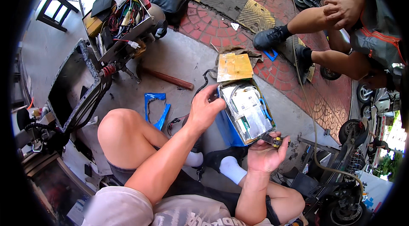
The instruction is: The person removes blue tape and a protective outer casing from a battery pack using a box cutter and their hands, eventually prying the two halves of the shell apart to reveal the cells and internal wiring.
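Observation:
An opened box-shaped battery pack [248, 113] in blue wrapping stands on the floor in front of me. Its top shows a silvery inner face with a label, a small green board, and grey and blue wires. My left hand [205, 110] is at its left edge, thumb and forefinger closed against the rim; the other fingers are partly hidden. At the near right corner, my right hand [267, 152] grips a small black-and-yellow tool [276, 141] that looks like a utility knife. Its tip is at the pack's edge. A yellowish board [235, 67] lies against the far side.
Cut blue wrapping [158, 111] and a wooden-handled hammer [168, 78] lie to the left. Behind them stands an opened metal box of wires [123, 15] on a vehicle frame. Another person's shoe [272, 37] is at the far right; a hose [303, 92] crosses the right side.

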The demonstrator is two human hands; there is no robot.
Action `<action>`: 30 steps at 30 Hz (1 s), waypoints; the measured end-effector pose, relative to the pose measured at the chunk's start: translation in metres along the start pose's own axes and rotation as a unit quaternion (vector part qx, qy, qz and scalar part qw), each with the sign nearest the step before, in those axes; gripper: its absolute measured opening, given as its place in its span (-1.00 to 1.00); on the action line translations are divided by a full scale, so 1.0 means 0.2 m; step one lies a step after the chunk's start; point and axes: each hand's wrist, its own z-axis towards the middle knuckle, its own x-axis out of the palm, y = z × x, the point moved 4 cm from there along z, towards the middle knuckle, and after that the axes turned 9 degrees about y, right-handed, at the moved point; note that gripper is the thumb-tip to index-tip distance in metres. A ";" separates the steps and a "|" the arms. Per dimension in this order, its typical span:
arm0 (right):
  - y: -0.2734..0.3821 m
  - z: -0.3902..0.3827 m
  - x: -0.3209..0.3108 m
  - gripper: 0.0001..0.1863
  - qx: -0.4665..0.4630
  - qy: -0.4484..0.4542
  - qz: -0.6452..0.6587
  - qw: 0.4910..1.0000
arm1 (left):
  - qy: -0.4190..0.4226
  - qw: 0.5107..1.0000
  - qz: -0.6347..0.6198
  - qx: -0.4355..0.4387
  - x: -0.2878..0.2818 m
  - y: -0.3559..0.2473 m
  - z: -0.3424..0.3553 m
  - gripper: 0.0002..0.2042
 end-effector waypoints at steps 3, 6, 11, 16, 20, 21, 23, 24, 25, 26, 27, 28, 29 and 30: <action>0.00 -0.01 -0.01 -0.61 -0.003 0.017 -0.020 1.000 | -0.001 0.999 0.040 0.011 -0.01 0.04 0.00 -0.37; -0.01 -0.02 -0.03 -0.60 -0.008 0.002 -0.037 0.999 | -0.008 0.998 0.050 0.027 0.00 0.05 -0.01 -0.34; 0.00 -0.02 -0.06 -0.56 -0.003 0.020 -0.043 0.999 | 0.008 0.995 0.104 -0.009 -0.01 0.05 -0.02 -0.31; 0.02 -0.05 -0.11 -0.56 0.010 0.015 -0.020 1.000 | -0.010 0.989 0.144 -0.021 0.05 0.05 -0.08 -0.32; 0.04 -0.09 -0.20 -0.58 0.009 0.017 -0.014 1.000 | -0.027 0.984 0.175 0.003 0.10 0.04 -0.16 -0.34; 0.05 -0.10 -0.24 -0.60 0.001 0.003 -0.013 1.000 | -0.028 0.984 0.176 0.002 0.11 0.04 -0.19 -0.35; 0.04 -0.13 -0.24 -0.63 -0.017 -0.045 -0.001 0.999 | -0.036 0.982 0.185 0.019 0.14 0.05 -0.23 -0.35; 0.06 -0.14 -0.29 -0.60 -0.003 -0.019 0.016 1.000 | -0.034 0.982 0.186 0.026 0.16 0.05 -0.25 -0.35; 0.05 -0.14 -0.37 -0.57 0.006 0.007 0.035 0.999 | -0.030 0.982 0.185 0.035 0.16 0.06 -0.27 -0.35; 0.06 -0.15 -0.41 -0.54 0.020 0.035 0.053 0.998 | -0.030 0.981 0.187 0.043 0.18 0.06 -0.29 -0.35; 0.07 -0.16 -0.46 -0.55 0.023 0.024 0.068 0.997 | -0.027 0.978 0.202 0.054 0.20 0.10 -0.31 -0.35; 0.07 -0.18 -0.47 -0.56 0.010 -0.009 0.069 0.998 | -0.023 0.976 0.207 0.060 0.22 0.09 -0.33 -0.35; 0.07 -0.19 -0.48 -0.58 -0.003 -0.041 0.071 0.997 | -0.019 0.975 0.213 0.066 0.24 0.09 -0.35 -0.35; 0.07 -0.20 -0.49 -0.59 -0.015 -0.074 0.072 0.995 | -0.015 0.973 0.218 0.072 0.26 0.09 -0.37 -0.35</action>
